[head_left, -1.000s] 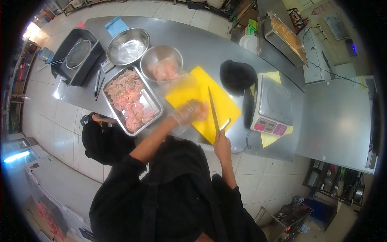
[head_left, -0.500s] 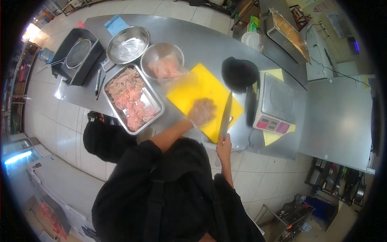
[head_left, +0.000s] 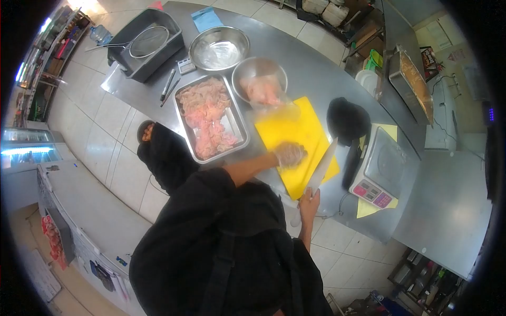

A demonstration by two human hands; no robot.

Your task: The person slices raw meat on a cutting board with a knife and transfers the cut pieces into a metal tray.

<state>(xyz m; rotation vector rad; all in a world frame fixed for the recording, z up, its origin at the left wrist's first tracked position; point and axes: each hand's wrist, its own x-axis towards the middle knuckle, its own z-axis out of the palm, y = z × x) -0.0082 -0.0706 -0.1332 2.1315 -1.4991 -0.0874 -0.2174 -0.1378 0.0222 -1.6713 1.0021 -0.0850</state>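
Note:
My right hand grips the handle of a large kitchen knife, whose wide blade lies slanted over the right side of a yellow cutting board. Over the middle of the board is my left hand in a clear plastic glove, left of the blade. Its fingers are blurred, and whatever may be under them is hidden. Behind the board, a steel bowl holds pale pink meat in a clear plastic bag, which hangs over onto the board. Pieces of raw meat fill much of a steel tray to the left.
A second steel bowl, a grey tub with a strainer, and a marker are at the back left. A black cloth-like object and a scale stand right of the board. A dark cloth-covered shape is below the tray.
The view has shifted, so the table sits further right and is turned. The knife blade has tilted rightward, away from my left hand. My left hand remains over the board.

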